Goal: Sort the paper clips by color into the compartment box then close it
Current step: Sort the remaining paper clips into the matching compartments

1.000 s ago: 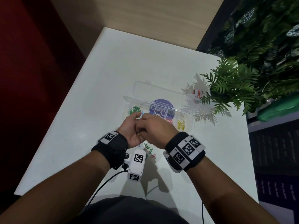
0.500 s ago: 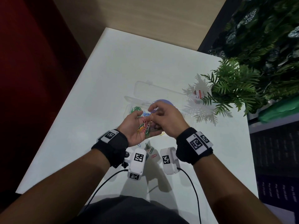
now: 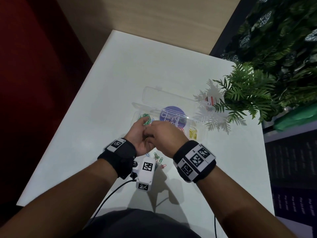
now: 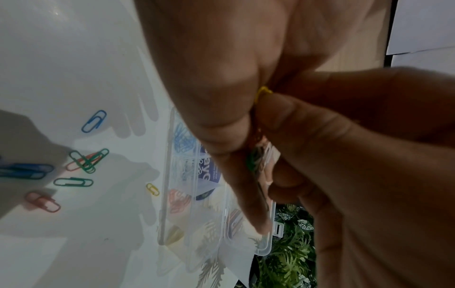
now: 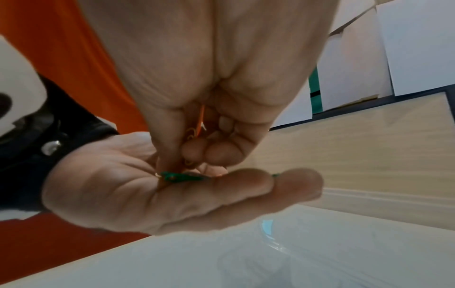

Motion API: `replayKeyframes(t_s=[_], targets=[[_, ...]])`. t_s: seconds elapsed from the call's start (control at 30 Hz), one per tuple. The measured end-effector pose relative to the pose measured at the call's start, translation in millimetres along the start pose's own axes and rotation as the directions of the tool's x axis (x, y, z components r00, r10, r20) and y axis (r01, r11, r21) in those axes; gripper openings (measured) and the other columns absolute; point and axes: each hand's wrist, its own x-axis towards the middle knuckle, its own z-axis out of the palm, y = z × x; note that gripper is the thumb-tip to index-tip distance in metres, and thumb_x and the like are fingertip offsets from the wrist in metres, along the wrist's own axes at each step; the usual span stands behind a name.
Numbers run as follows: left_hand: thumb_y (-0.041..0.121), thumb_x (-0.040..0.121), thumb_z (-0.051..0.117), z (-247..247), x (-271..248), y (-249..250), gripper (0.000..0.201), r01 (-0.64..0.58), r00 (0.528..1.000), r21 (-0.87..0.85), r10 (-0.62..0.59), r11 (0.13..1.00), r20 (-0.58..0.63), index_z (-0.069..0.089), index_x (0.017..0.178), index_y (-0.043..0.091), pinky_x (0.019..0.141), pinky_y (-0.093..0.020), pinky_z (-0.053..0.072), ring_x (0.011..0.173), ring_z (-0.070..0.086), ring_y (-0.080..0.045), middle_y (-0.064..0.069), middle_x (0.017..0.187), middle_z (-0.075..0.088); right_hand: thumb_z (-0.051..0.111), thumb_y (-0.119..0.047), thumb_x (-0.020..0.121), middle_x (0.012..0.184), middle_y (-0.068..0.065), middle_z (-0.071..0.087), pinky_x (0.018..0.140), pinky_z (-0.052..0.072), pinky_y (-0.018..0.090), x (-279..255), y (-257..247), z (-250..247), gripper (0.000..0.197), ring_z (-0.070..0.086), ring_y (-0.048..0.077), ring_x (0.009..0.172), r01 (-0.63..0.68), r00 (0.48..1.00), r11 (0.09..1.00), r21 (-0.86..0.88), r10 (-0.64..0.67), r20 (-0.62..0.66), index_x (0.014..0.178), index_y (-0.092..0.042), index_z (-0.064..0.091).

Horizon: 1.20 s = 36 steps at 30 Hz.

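Observation:
My left hand (image 3: pixel 137 137) is held palm up in front of the clear compartment box (image 3: pixel 135 107), fingers fairly straight, with several mixed paper clips (image 5: pixel 182 178) lying on the palm (image 5: pixel 138 196). My right hand (image 3: pixel 164 134) lies over it, and its fingertips (image 5: pixel 214 154) pinch orange-yellow clips (image 5: pixel 194 132) at the palm. The box stands open with its lid (image 3: pixel 171 97) lying flat behind it. Its compartments hold green clips (image 3: pixel 145 118), blue clips (image 4: pixel 183 140), red clips (image 4: pixel 178 200) and yellow clips (image 3: pixel 193 133). Several loose clips (image 4: pixel 85 161) lie on the white table.
A fern (image 3: pixel 245 95) overhangs the box's right end. A purple sticker (image 3: pixel 172 115) shows through the box. A white wrist camera block (image 3: pixel 145 172) with a cable hangs by the loose clips (image 3: pixel 158 158). The table's left edge (image 3: pixel 65 121) borders dark floor.
Half a second ago my right hand was lifted toward the box with the left palm's clips exposed. It has come back down over the left palm. The left hand has barely moved.

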Motion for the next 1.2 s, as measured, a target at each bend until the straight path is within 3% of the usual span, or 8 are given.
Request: replayKeyframes(t_s=[0.07,0.23,0.33,0.57,0.7,0.9,1.03,1.2], targets=[[0.045,0.099,0.03,-2.2,1.6,-0.8,0.068,-0.009,1.0,0.016,0.009,1.0,-0.001,0.07,0.063,0.003,0.039,-0.013,0.033,0.032,0.043,-0.009,-0.001,0.044,0.05,0.05,-0.011,0.087,0.094,0.007,0.057,0.073,0.047,0.037,-1.7,0.5,0.2,0.021,0.057,0.027,0.087,-0.002,1.0,1.0,0.001,0.002,-0.006,0.099,-0.014,0.067],[0.048,0.099,0.025,-2.9,2.8,-1.6,0.061,-0.002,1.0,0.041,0.002,0.999,-0.01,0.059,0.112,-0.001,0.041,-0.015,0.035,0.037,0.048,-0.01,-0.003,0.049,0.058,0.049,-0.008,0.087,0.096,0.007,0.057,0.07,0.042,0.031,-1.6,2.1,1.2,0.023,0.056,0.025,0.088,-0.004,1.0,1.0,0.026,0.003,0.016,0.101,-0.012,0.068],[0.049,0.099,0.027,-4.2,3.9,-1.5,0.06,0.011,1.0,0.006,-0.011,1.0,0.002,0.061,0.107,0.0,0.043,-0.015,0.04,0.041,0.054,-0.012,-0.005,0.053,0.06,0.052,-0.008,0.084,0.087,0.004,0.054,0.07,0.045,0.034,-2.3,3.5,2.3,0.019,0.057,0.025,0.085,0.013,1.0,0.997,0.075,-0.012,-0.004,0.092,-0.014,0.068],[0.041,0.101,0.029,-1.4,1.6,-0.7,0.073,-0.006,0.996,-0.054,0.011,0.999,0.085,0.071,0.059,-0.002,0.047,-0.021,0.053,0.052,0.067,-0.018,-0.01,0.06,0.066,0.056,-0.006,0.082,0.083,0.002,0.067,0.074,0.049,0.031,-4.8,10.7,1.6,0.016,0.06,0.017,0.08,-0.014,0.991,0.931,0.364,0.061,-0.12,0.084,-0.016,0.068],[0.039,0.101,0.024,0.8,2.4,-2.0,0.073,-0.024,0.991,0.019,0.021,1.0,0.131,0.074,0.065,0.0,0.059,-0.028,0.059,0.06,0.069,-0.02,-0.013,0.069,0.069,0.061,-0.007,0.085,0.089,-0.001,0.072,0.076,0.052,0.023,-7.5,16.3,2.0,0.018,0.065,0.01,0.081,-0.092,0.966,0.805,0.586,0.215,-0.144,0.092,-0.017,0.074],[0.032,0.1,0.024,-1.5,9.7,-3.4,0.063,-0.036,0.986,0.064,0.025,0.997,0.166,0.074,0.079,0.0,0.07,-0.035,0.058,0.076,0.056,-0.025,-0.017,0.086,0.063,0.066,-0.002,0.082,0.056,-0.014,0.063,0.056,0.047,0.017,-12.0,20.6,-2.1,0.011,0.057,-0.003,0.053,-0.101,0.928,0.606,0.789,0.343,-0.144,0.088,-0.007,0.073],[0.022,0.099,0.027,0.6,12.1,-5.0,0.042,-0.046,0.986,0.071,0.034,0.996,0.161,0.062,0.096,-0.001,0.073,-0.038,0.06,0.077,0.06,-0.025,-0.016,0.091,0.062,0.065,-0.001,0.082,0.056,-0.007,0.06,0.048,0.047,0.02,-13.8,24.6,-5.3,0.007,0.053,0.007,0.046,-0.1,0.918,0.567,0.817,0.37,-0.144,0.08,-0.007,0.069],[0.024,0.099,0.025,1.1,12.0,-7.5,0.043,-0.02,0.981,0.075,0.005,0.997,0.194,0.057,0.107,-0.005,0.085,-0.042,0.054,0.078,0.064,-0.027,-0.019,0.089,0.058,0.061,0.001,0.083,0.058,0.005,0.056,0.048,0.044,0.021,-15.5,32.5,-5.6,0.011,0.05,0.012,0.045,-0.106,0.895,0.487,0.867,0.427,-0.13,0.077,-0.008,0.064]])
